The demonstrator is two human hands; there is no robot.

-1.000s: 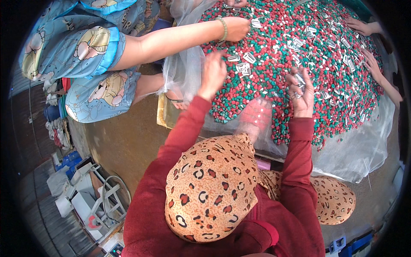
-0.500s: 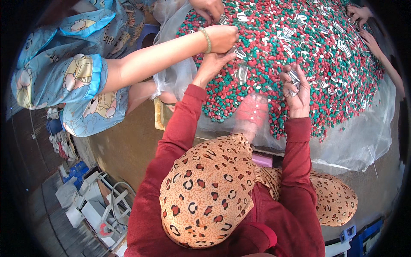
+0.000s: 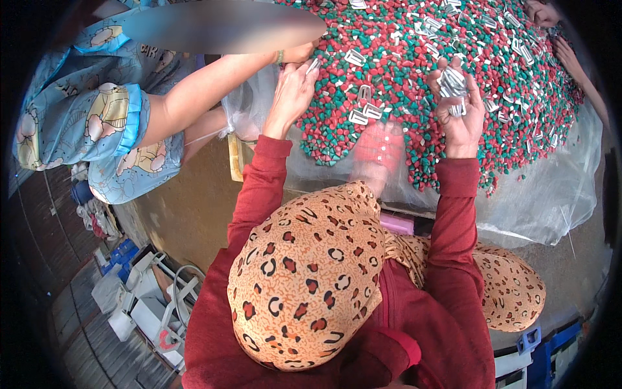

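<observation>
A big heap of small red, green and white pieces (image 3: 414, 71) lies on a clear plastic sheet (image 3: 551, 194), with silvery metal clips (image 3: 363, 113) scattered among them. My left hand (image 3: 291, 94) rests at the heap's near left edge and pinches one metal clip between thumb and fingers. My right hand (image 3: 457, 107) is raised over the heap, palm toward me, closed around a bunch of metal clips (image 3: 451, 84). A transparent bag of red pieces (image 3: 379, 152) lies between my arms. Both my sleeves are dark red.
A person in a blue patterned garment (image 3: 97, 123) sits to my left, an arm (image 3: 207, 91) reaching to the heap beside my left hand. Other hands (image 3: 570, 55) work at the far right. White and blue boxes (image 3: 136, 298) lie on the floor at lower left.
My right hand has lifted off the heap with a bunch of clips. My left hand has drawn back to the near edge. The neighbour's arm has shifted up and right.
</observation>
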